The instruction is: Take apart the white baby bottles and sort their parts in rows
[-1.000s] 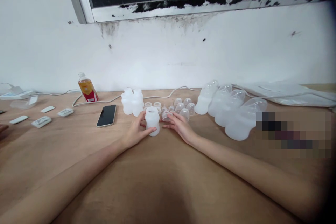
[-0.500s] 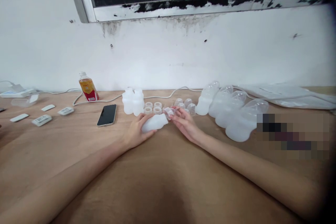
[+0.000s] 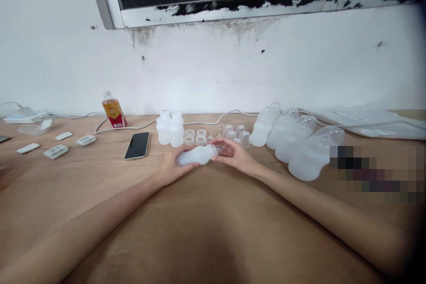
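My left hand (image 3: 170, 166) is wrapped round a frosted white baby bottle (image 3: 192, 156), which lies tilted with its mouth towards the right. At that mouth, my right hand (image 3: 237, 156) grips a translucent collar with a clear nipple (image 3: 218, 148) between thumb and fingers. The collar meets the bottle neck; whether it is threaded on cannot be seen. Just behind the hands are several loose collar rings (image 3: 189, 140) and several clear dome caps (image 3: 244, 137). Open bottles (image 3: 164, 129) stand together behind my left hand.
Several capped bottles (image 3: 304, 164) stand in a slanting row at right. A phone (image 3: 136, 145) and a drink bottle (image 3: 114, 111) are on the left, with small white labelled devices (image 3: 56, 151) farther out. A white cable (image 3: 213, 122) runs along the wall; plastic bags (image 3: 372, 122) lie back right.
My right hand has brought the collar and nipple up against the bottle mouth, its fingers now curled round them. My left hand keeps its hold, and the bottle lies a little flatter.
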The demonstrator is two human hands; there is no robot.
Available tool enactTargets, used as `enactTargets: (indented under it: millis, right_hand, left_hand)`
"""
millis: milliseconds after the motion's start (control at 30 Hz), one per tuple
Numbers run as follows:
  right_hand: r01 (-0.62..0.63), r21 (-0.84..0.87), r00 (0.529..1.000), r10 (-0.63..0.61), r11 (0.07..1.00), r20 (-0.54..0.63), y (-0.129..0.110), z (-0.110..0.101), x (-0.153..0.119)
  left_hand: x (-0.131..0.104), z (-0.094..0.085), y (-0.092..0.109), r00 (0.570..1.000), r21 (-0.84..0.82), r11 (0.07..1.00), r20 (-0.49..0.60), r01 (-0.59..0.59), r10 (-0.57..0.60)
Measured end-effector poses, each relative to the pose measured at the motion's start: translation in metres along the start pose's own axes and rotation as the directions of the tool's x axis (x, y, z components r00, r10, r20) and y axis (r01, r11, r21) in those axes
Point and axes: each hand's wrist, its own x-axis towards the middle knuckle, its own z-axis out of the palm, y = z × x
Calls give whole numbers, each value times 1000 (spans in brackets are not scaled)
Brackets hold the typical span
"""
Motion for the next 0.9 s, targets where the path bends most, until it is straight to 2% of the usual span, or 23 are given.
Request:
enactTargets:
  millis: [133,233,400,567,600,667,733,800,833,900]
  right_hand:
    - [-202,-159,977,209,966,30,-1,1,-2]
    - [-236,-270,960,266,933,81,-2,2,-4]
    - [-90,-376,993,110,922,33,-13,-2,-4]
    - [82,-368,987,-24,926,161,-21,-5,-3]
    - [63,-368,988,-7,928,152,-19,-4,-3]
    - [-61,-347,987,107,936,117,-13,0,-3]
    - [-229,-326,953,279,917,117,-6,3,-3]
    - [-310,-345,918,373,886,134,-3,3,-3]
    - [-301,-368,922,367,880,121,-4,1,-3]
    - [-212,-403,961,265,890,81,-10,-4,-1]
  left_hand:
    - [-3,2,0,997,71,994,19,-78,77]
    - [-4,3,1,990,116,984,43,-137,133]
    - [-3,3,2,992,109,986,41,-125,121]
    - [-2,3,1,996,67,994,2,-87,87]
    - [-2,3,0,996,66,994,-3,-87,87]
    - [-2,3,0,994,64,992,9,-108,108]
    - [-3,3,0,990,61,989,37,-138,136]
    - [-3,3,2,987,56,987,64,-149,146]
    - [-2,3,3,988,56,988,66,-146,142]
    - [-2,2,5,990,55,990,58,-132,129]
